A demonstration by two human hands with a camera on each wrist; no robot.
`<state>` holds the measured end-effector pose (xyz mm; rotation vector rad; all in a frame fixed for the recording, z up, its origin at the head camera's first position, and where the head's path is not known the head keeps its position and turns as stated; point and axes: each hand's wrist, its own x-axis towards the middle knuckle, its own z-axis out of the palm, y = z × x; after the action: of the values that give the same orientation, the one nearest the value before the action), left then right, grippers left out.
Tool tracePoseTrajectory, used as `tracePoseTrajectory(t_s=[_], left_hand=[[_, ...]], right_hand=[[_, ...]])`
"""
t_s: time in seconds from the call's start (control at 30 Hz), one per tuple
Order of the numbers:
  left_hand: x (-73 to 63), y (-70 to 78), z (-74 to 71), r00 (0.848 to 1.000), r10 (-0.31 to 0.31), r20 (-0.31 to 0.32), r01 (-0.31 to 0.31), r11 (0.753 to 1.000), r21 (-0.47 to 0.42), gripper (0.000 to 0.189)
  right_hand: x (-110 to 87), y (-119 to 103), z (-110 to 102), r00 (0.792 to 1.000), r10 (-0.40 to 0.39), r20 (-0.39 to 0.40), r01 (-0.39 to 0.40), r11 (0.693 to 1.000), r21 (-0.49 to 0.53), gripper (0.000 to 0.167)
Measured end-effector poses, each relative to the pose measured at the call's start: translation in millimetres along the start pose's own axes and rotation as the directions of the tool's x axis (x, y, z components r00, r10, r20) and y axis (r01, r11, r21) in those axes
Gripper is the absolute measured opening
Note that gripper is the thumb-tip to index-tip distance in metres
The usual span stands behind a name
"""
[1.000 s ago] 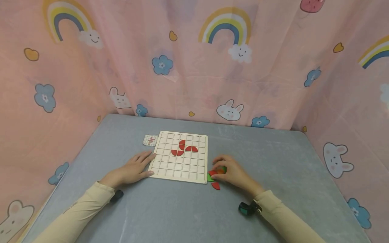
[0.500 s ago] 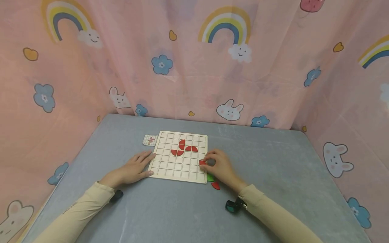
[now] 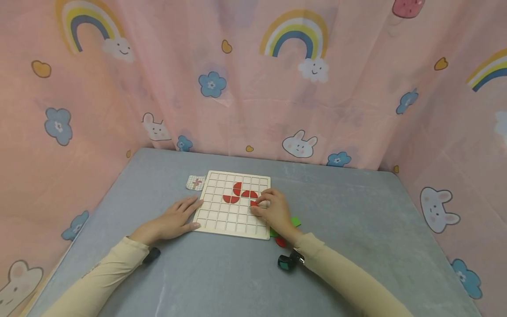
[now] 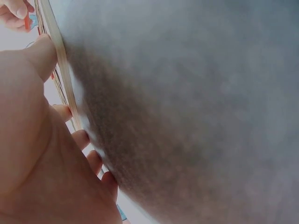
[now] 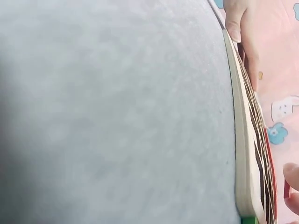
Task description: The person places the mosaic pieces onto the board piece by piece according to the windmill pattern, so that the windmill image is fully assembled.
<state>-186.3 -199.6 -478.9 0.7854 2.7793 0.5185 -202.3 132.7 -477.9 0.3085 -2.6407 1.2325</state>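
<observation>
A pale wooden grid board (image 3: pixel 222 219) lies on the table with several red quarter-circle pieces (image 3: pixel 236 189) set in its middle squares. My left hand (image 3: pixel 172 221) rests flat at the board's left edge, its fingers spread and touching the rim. Over the right half of the board, my right hand (image 3: pixel 276 214) pinches a red piece (image 3: pixel 253 203) between thumb and fingertips, just below the red pair on the right. In the right wrist view that red piece (image 5: pixel 286 188) appears held slightly above the board's surface.
Green pieces (image 3: pixel 296 222) and a loose red piece (image 3: pixel 281 242) lie by the board's lower right corner, partly covered by my right hand and wrist. A small pattern card (image 3: pixel 196 182) sits at the board's upper left. A pink printed curtain (image 3: pixel 253 110) surrounds the grey table (image 3: pixel 222 273).
My right hand picked up a red piece from the pile right of the board and carried it left and away from me over the grid. The left hand stayed put.
</observation>
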Motion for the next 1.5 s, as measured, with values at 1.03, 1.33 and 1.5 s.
tracePoseTrajectory(t_s=[1.03, 1.33, 1.5], left_hand=[[-2.0, 4.2, -4.5, 1.0, 0.007, 0.004, -0.007, 1.0, -0.006, 0.075], [0.6, -0.8, 0.8, 1.0, 0.0, 0.002, 0.0, 1.0, 0.007, 0.073], [-1.1, 0.2, -0.5, 1.0, 0.019, -0.011, -0.019, 1.0, 0.0, 0.075]], right_hand=[[19.6, -7.6, 28.0, 0.999, 0.007, -0.04, -0.007, 1.0, -0.004, 0.023], [20.5, -6.9, 31.4, 0.999, 0.012, -0.036, -0.012, 1.0, -0.024, 0.023], [19.6, -7.3, 31.5, 0.999, 0.021, -0.028, -0.022, 1.0, -0.02, 0.023]])
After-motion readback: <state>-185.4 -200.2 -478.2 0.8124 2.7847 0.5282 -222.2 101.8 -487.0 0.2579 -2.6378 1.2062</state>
